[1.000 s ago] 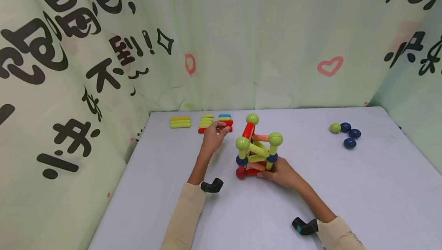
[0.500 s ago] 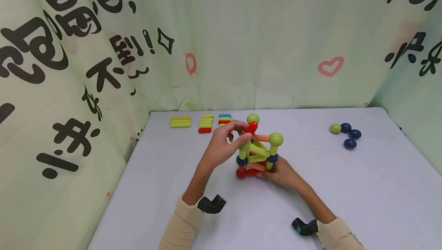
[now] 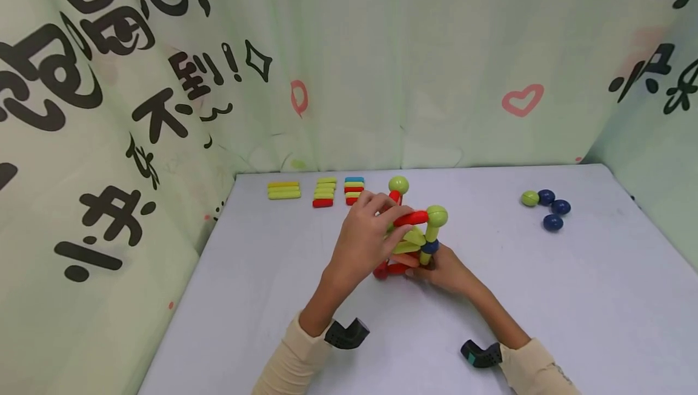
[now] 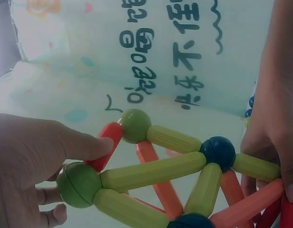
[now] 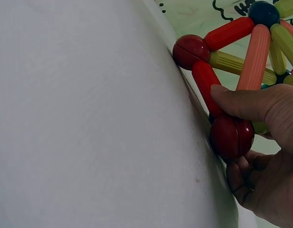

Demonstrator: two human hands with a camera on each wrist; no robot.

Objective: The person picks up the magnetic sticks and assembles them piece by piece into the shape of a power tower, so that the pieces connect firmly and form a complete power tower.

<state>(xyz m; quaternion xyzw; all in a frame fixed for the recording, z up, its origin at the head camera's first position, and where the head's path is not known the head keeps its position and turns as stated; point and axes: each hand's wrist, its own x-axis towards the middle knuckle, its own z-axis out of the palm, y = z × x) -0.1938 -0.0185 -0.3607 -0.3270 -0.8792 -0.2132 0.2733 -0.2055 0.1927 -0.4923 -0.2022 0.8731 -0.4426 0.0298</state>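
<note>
A building-toy frame of magnetic sticks and balls stands mid-table, with green balls on top, navy balls between and red balls at the base. My left hand pinches a red magnetic stick at the top front; in the left wrist view, one end of this stick meets a green ball. Another green ball sits beside my fingers. My right hand grips the base; in the right wrist view its thumb lies by a red stick and a red ball. My left hand hides part of the frame.
Short sticks lie in groups at the back left: yellow-green ones, a column with a red one, and a mixed column. Several loose balls, navy and green, rest at the back right. A printed curtain surrounds the table.
My left hand has brought the red stick from the back stick pile rightward and nearer, to the frame's top front. The right hand has stayed at the base.
</note>
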